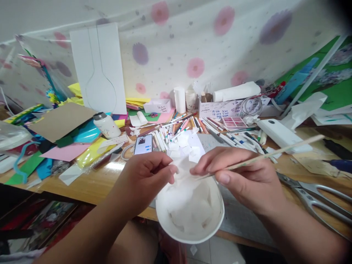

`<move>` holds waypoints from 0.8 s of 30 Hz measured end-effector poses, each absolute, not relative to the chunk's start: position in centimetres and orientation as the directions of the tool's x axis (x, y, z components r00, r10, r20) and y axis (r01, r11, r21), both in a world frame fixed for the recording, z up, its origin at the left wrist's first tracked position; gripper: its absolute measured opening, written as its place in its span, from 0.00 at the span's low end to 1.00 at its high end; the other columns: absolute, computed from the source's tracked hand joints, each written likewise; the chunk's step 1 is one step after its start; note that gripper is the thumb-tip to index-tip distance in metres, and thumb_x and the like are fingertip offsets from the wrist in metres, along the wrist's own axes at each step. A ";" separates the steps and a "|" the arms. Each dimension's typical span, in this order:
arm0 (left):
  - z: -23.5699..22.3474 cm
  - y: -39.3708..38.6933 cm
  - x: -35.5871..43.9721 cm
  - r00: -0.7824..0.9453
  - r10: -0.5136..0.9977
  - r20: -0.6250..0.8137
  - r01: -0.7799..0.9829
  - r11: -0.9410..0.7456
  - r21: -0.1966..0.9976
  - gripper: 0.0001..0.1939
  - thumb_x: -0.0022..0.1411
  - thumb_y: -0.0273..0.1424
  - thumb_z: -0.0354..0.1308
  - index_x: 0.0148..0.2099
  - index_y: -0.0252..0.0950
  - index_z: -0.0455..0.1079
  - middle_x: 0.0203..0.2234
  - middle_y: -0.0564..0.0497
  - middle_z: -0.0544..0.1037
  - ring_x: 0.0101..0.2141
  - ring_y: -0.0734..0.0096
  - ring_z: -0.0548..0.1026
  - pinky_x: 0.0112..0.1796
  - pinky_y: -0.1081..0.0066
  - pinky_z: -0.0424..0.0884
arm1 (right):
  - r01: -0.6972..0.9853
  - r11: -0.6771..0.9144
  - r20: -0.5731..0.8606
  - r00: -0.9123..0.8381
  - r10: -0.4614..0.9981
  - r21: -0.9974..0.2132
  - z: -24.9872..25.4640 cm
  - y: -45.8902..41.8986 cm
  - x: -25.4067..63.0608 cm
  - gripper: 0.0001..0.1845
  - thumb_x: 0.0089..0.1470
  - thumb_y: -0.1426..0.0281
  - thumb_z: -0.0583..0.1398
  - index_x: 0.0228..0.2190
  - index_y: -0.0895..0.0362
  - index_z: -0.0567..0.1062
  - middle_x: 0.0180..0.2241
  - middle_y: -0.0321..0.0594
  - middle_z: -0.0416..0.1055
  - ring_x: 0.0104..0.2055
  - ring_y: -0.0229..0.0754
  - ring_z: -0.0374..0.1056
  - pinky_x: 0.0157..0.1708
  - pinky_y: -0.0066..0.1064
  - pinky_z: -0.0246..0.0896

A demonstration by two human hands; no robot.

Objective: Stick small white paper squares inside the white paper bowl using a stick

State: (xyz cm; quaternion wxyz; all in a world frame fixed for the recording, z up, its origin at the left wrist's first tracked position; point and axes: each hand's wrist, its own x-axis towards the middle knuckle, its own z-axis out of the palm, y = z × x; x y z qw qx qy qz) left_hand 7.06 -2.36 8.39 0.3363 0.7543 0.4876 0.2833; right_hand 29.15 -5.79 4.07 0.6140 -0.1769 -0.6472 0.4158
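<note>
A white bowl [189, 234] hangs over the table's front edge, its opening tilted towards me. Overlapping pale pieces line its inside. At its far rim, my left hand [150, 179] is closed in a pinch on a thin white piece of paper [182, 165], which blurs into the bowl's white. My right hand [242, 176] grips a slim wooden stick [280, 150] like a pen. The stick's lower tip points into the bowl near the paper; whether it touches is hard to tell.
Large scissors [308, 194] lie right of my right hand. Behind the bowl are a phone [143, 144], scattered markers [176, 128] and torn white paper [187, 141]. A white bottle [106, 125] and coloured sheets [66, 152] fill the left. A white device [283, 135] lies at right.
</note>
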 end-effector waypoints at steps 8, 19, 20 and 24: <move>8.2 -2.2 7.5 0.518 0.854 0.046 0.420 -0.301 0.856 0.10 0.59 0.36 0.60 0.29 0.37 0.73 0.22 0.56 0.74 0.23 0.74 0.69 0.25 0.74 0.62 | -0.375 0.532 0.604 -0.100 0.791 -0.759 3.6 -5.8 28.5 0.08 0.63 0.72 0.67 0.42 0.50 0.85 0.44 0.39 0.84 0.49 0.42 0.79 0.52 0.35 0.75; 6.8 -1.7 7.0 0.418 0.890 0.183 0.388 -0.358 0.849 0.14 0.57 0.40 0.69 0.42 0.42 0.72 0.14 0.64 0.57 0.17 0.76 0.57 0.19 0.74 0.51 | -0.549 0.374 0.550 -0.197 0.812 -0.748 3.8 -5.5 28.3 0.07 0.63 0.74 0.66 0.41 0.52 0.84 0.44 0.39 0.85 0.45 0.39 0.82 0.41 0.27 0.78; 6.7 -1.6 6.9 0.413 0.888 0.202 0.357 -0.362 0.861 0.17 0.56 0.38 0.71 0.46 0.43 0.72 0.15 0.65 0.57 0.17 0.77 0.56 0.18 0.75 0.50 | -0.557 0.365 0.547 -0.201 0.813 -0.746 3.8 -5.5 28.3 0.07 0.63 0.74 0.66 0.41 0.52 0.84 0.44 0.39 0.84 0.45 0.40 0.83 0.41 0.26 0.79; 7.2 -1.8 7.1 0.476 0.829 0.292 0.219 -0.434 0.874 0.08 0.56 0.32 0.71 0.38 0.40 0.76 0.36 0.55 0.75 0.19 0.84 0.60 0.20 0.76 0.57 | -0.552 0.372 0.557 -0.213 0.802 -0.746 3.9 -5.6 28.3 0.06 0.63 0.74 0.66 0.38 0.53 0.84 0.43 0.39 0.84 0.45 0.39 0.83 0.41 0.26 0.78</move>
